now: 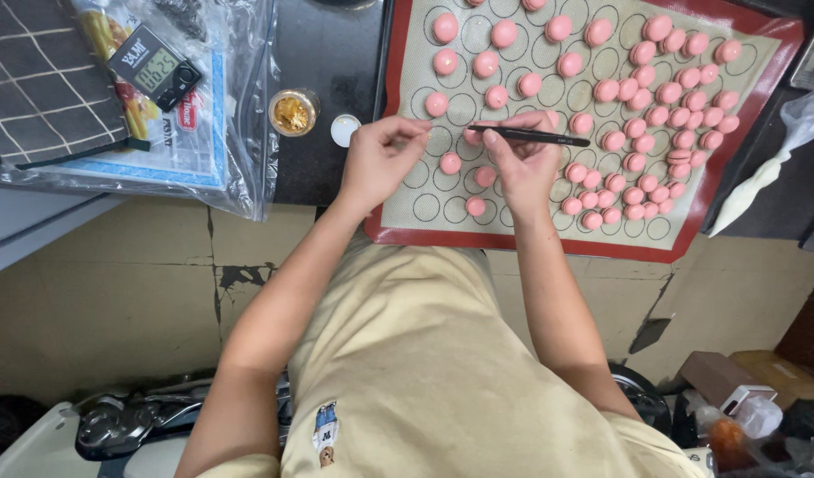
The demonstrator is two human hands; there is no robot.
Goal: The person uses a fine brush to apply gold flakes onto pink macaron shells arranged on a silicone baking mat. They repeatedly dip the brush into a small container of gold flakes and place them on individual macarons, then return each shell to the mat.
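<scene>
Right hand point(524, 159) grips a thin black pen-like tool point(529, 135), held roughly level, tip pointing left toward the left hand. Left hand point(382, 158) has fingers pinched together at approx the tool tip, just above the mat; can't tell what, if anything, is between the fingertips. A pink round shell point(471, 137) sits right under the two hands, partly hidden.

Both hands are over the lower-left part of a beige baking mat w/ printed circles & red border point(513, 248), lying on a dark worktop point(323, 53). Mat's near edge runs just past the worktop's front edge, close to the person's torso. Left part of mat: shells spread out, many bare circles btwn them, so room there. Right part: shells packed tight, touching, up to the red border point(672, 97).

Left of mat, near its edge: small open jar of gold flakes point(293, 111) & its white lid point(344, 129), both just beside the left hand. Further left, a digital timer point(155, 66) on a plastic-bagged sheet. Right of mat, well apart: white piping bag point(754, 190) past the right border.
</scene>
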